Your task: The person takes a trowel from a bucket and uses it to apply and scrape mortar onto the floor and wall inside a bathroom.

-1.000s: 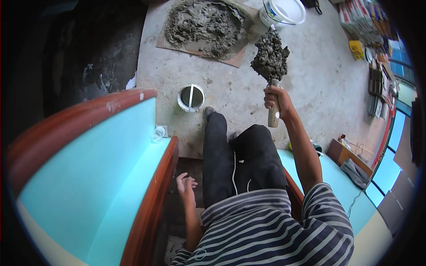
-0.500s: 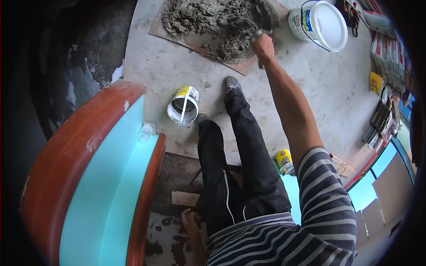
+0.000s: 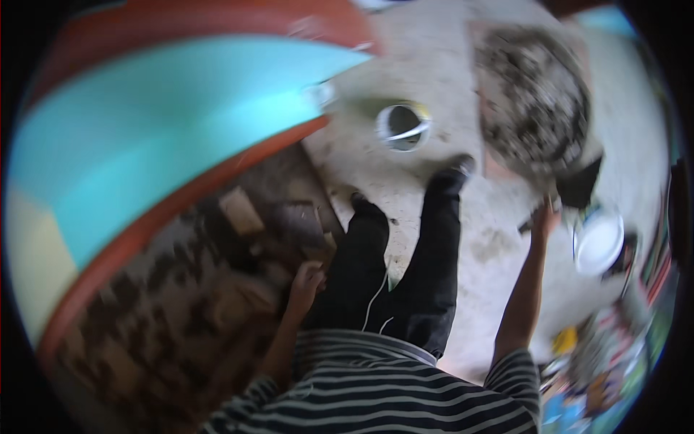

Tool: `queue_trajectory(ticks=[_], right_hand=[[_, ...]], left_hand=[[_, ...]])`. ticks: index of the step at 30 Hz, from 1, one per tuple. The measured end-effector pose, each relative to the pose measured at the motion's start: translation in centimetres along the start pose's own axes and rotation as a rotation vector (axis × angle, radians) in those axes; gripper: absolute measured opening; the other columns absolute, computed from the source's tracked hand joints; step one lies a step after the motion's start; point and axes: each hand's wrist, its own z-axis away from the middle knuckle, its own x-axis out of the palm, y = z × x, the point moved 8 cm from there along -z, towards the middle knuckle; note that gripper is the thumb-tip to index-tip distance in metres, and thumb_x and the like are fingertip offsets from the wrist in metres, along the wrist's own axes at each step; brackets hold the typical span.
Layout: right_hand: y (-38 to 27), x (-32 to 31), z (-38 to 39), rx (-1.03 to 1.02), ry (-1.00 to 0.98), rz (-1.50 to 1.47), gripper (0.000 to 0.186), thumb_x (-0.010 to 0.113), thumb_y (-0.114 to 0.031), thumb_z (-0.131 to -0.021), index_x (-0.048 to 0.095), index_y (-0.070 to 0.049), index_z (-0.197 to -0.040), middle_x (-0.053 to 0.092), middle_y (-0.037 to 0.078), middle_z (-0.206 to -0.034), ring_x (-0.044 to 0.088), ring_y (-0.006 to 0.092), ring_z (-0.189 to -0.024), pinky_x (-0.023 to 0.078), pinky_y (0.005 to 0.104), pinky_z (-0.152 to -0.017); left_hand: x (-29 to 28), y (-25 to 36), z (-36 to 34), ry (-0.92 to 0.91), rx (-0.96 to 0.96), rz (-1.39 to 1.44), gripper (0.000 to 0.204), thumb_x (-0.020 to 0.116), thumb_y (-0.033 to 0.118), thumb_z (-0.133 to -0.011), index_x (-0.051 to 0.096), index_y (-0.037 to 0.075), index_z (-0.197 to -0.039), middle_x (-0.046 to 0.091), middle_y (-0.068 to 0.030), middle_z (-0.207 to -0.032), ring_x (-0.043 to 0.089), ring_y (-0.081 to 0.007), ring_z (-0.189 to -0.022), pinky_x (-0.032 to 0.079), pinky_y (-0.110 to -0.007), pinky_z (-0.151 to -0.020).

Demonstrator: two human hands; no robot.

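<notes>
My right hand is closed around the handle of a trowel. The trowel's dark blade points away, over the floor between the mortar's near edge and the large white bucket. Grey wet mortar lies heaped on a flat board at the far right, smeared by motion. Beside my left thigh hangs my left hand, fingers curled in, with nothing visible in them. A small bucket with a white handle across its mouth stands beyond my feet.
A large white bucket stands right of my right hand. Bags and clutter line the right side. To the left curves a turquoise wall with red-brown edging. Below it, wood pieces lie on a dark, patchy floor.
The whole view has swung round, shifting the mortar to the right. My right hand has drawn the trowel out of the mortar to beside the white bucket. My left hand has come up slightly.
</notes>
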Motion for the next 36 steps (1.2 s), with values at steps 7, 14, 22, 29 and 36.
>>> queue_trajectory(ticks=[7, 14, 22, 29, 36], right_hand=[[-4.7, 5.2, 24.7, -0.142, -0.485, -0.341, 0.019, 0.063, -0.023, -0.083, 0.055, -0.006, -0.080, 0.048, 0.002, -0.060, 0.047, 0.0113, -0.048, 0.042, 0.0278, -0.045], [-9.4, 10.8, 49.9, -0.094, -0.939, 0.124, 0.023, 0.063, -0.031, -0.085, 0.051, -0.012, -0.079, 0.047, 0.001, -0.057, 0.048, 0.0132, -0.044, 0.042, 0.0272, -0.042], [-11.8, 20.4, 71.5, -0.348, -1.062, 0.999, 0.024, 0.069, -0.028, -0.080, 0.056, -0.007, -0.077, 0.055, 0.004, -0.060, 0.053, 0.0147, -0.045, 0.044, 0.0286, -0.043], [-11.1, 34.0, 88.9, -0.990, -1.519, 1.272, 0.021, 0.071, -0.018, -0.081, 0.062, 0.000, -0.075, 0.059, 0.008, -0.063, 0.058, 0.0140, -0.047, 0.047, 0.0290, -0.045], [-11.1, 53.2, 94.1, -1.510, -0.874, 1.504, 0.036, 0.057, -0.040, -0.088, 0.055, -0.010, -0.108, 0.066, 0.019, -0.093, 0.066, 0.0326, -0.089, 0.053, 0.0413, -0.073]], left_hand=[[-6.4, -8.2, -0.2, -0.039, 0.167, 0.121, 0.025, 0.058, 0.013, -0.090, 0.051, 0.004, -0.113, 0.057, -0.0046, -0.080, 0.056, -0.0107, -0.070, 0.048, -0.026, -0.065], [-22.7, -15.4, 0.3, 0.265, 0.298, 0.241, 0.027, 0.061, 0.016, -0.087, 0.053, 0.005, -0.110, 0.061, -0.0059, -0.079, 0.059, -0.0150, -0.067, 0.049, -0.030, -0.064], [-40.8, -25.7, 6.4, 0.686, 0.287, 0.871, 0.019, 0.056, 0.011, -0.091, 0.054, 0.010, -0.110, 0.060, -0.0027, -0.078, 0.055, -0.0086, -0.064, 0.042, -0.024, -0.058], [-46.7, -28.5, 6.5, 0.715, 0.160, 1.037, 0.017, 0.051, 0.007, -0.093, 0.050, 0.002, -0.110, 0.055, -0.0049, -0.080, 0.053, -0.0093, -0.067, 0.047, -0.026, -0.061], [-57.4, -25.0, 0.8, 0.785, 0.129, 1.042, 0.018, 0.052, 0.004, -0.094, 0.051, 0.004, -0.112, 0.050, -0.0017, -0.074, 0.053, -0.0089, -0.066, 0.047, -0.026, -0.064]])
